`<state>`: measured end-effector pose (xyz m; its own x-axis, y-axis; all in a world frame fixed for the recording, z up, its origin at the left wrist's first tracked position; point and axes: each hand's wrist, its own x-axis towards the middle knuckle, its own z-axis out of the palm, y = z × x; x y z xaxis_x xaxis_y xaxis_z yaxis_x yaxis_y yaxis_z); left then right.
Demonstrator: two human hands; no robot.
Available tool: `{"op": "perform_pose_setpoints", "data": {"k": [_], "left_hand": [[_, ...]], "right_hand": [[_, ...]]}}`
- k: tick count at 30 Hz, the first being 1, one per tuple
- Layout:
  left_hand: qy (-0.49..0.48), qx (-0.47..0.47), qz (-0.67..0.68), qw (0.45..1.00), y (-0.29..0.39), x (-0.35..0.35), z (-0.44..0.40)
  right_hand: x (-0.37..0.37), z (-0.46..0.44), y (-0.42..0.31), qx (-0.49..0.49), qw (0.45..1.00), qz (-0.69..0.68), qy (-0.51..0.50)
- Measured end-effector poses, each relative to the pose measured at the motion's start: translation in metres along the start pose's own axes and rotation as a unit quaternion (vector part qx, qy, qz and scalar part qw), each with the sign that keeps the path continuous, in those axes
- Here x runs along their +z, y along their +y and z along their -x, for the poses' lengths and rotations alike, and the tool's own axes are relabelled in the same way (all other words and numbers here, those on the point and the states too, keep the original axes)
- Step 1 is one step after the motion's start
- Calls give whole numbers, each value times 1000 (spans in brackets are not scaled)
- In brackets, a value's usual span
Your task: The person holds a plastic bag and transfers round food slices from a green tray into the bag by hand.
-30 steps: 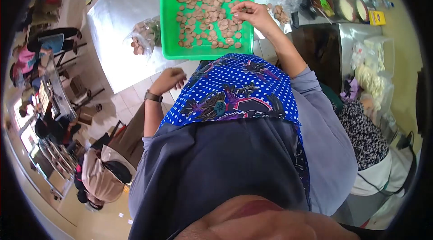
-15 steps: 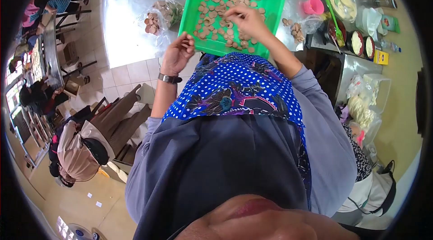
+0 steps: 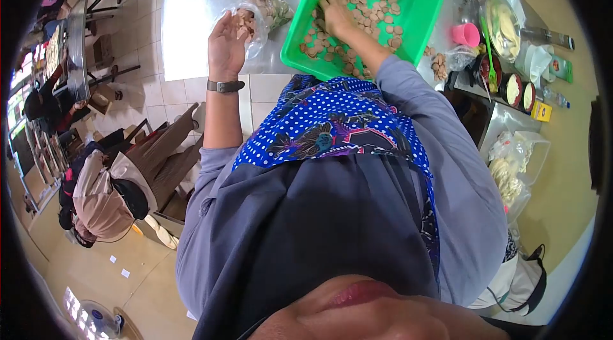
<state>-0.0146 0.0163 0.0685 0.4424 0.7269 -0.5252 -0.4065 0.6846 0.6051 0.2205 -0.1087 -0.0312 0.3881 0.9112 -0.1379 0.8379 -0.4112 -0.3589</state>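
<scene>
Many thin, round, brown discs (image 3: 367, 17) lie spread over the floor of a green plastic tray (image 3: 421, 37). My right hand (image 3: 340, 19) reaches into the tray's left half, its fingers curled down among the discs; the fingertips are partly hidden. To the left of the tray, my left hand (image 3: 227, 49) is raised with its fingers apart, at the mouth of a clear plastic bag (image 3: 258, 40). More brown discs show at the bag's opening, right by those fingers. No object can be made out in the left hand.
The tray rests on a shiny metal table (image 3: 191, 8). At its right are a pink cup (image 3: 466, 35), loose brown discs (image 3: 439, 67), a bowl with a green utensil (image 3: 501, 27) and a yellow box (image 3: 541, 111). A person (image 3: 105, 196) stands at the left.
My left hand has moved left and up to the bag. My right hand has gone from above the tray's middle down into the discs at its left side. The view has shifted.
</scene>
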Motion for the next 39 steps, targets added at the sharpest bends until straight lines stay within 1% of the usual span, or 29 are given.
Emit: {"op": "perform_pose_setpoints", "data": {"k": [1, 2, 4, 5, 6, 8, 9, 10, 12, 13, 14, 15, 16, 17, 18, 19, 20, 21, 22, 24, 26, 28, 29, 31, 33, 35, 36, 38, 39], "left_hand": [[-14, 16, -25, 999, 2, 1, 5], [-9, 20, -20, 1000, 5, 0, 6], [-52, 33, -94, 994, 16, 3, 15], [-70, 32, -125, 989, 22, 3, 21], [-67, 34, -123, 990, 29, 4, 28], [-98, 106, -215, 966, 39, 5, 44], [-64, 174, -243, 952, 38, 0, 48], [-64, 173, -241, 953, 36, -5, 50], [56, 325, -348, 878, 31, -19, 53], [76, 376, -376, 844, 25, -30, 48], [78, 376, -375, 844, 19, -39, 46], [112, 342, -346, 867, 15, -45, 47], [146, 304, -315, 887, 8, -53, 46], [139, 244, -297, 913, 2, -69, 41], [140, 243, -296, 913, -1, -70, 43], [129, 206, -290, 926, -6, -69, 44], [118, 168, -285, 936, -10, -69, 46], [110, 150, -305, 934, -13, -68, 48], [112, 151, -303, 934, -15, -68, 50], [87, 54, -315, 943, -20, -67, 49], [88, 46, -298, 949, -26, -69, 45], [29, 15, -205, 978, -30, -80, 34], [41, 39, -178, 982, -32, -79, 32], [24, 58, -175, 983, -30, -79, 32], [7, 76, -175, 982, -27, -74, 34], [-17, 83, -161, 983, -26, -61, 40], [-24, 79, -162, 983, -25, -53, 44], [-36, 100, -186, 977, -25, -38, 52], [-51, 110, -171, 978, -27, -33, 52]], "right_hand": [[-6, 2, -2, -1, 999, 12, -41], [-2, 0, 3, -8, 999, 13, -45], [14, 0, 16, -102, 995, 5, 23], [22, -2, 23, -119, 991, 30, 51], [16, -2, 21, -123, 991, 30, 50], [-9, 3, 9, 4, 997, -57, -57], [-14, 4, 7, 4, 997, -36, -65], [-18, 7, 1, 5, 997, -35, -67], [-24, 10, -13, 19, 999, 8, -44], [-19, 10, -11, 17, 999, 8, -46], [-9, 10, -7, -29, 999, 23, -3], [-2, 10, -4, -75, 996, 38, 41], [6, 8, 0, -76, 996, 38, 39], [13, 5, 4, -90, 993, 58, 44], [13, 4, 2, -104, 990, 78, 50], [10, 2, 4, -106, 990, 79, 49], [6, 1, 6, -39, 999, -28, 2], [-3, 0, 4, 28, 989, -135, -46], [-15, 3, 1, 26, 989, -135, -48], [-37, 12, -3, 37, 986, -159, -11], [-51, 14, -10, 43, 990, -132, -2], [-64, 18, -26, 20, 946, -320, 47], [-73, 21, -39, 20, 947, -318, 49], [-90, 22, -75, -65, 934, -349, 44], [-101, 21, -110, -133, 908, -396, 36], [-95, 10, -129, -238, 898, -369, 30], [-89, 4, -135, -233, 900, -367, 35], [-77, -6, -143, -348, 915, -172, 106], [-76, -8, -144, -342, 918, -169, 108]]}}
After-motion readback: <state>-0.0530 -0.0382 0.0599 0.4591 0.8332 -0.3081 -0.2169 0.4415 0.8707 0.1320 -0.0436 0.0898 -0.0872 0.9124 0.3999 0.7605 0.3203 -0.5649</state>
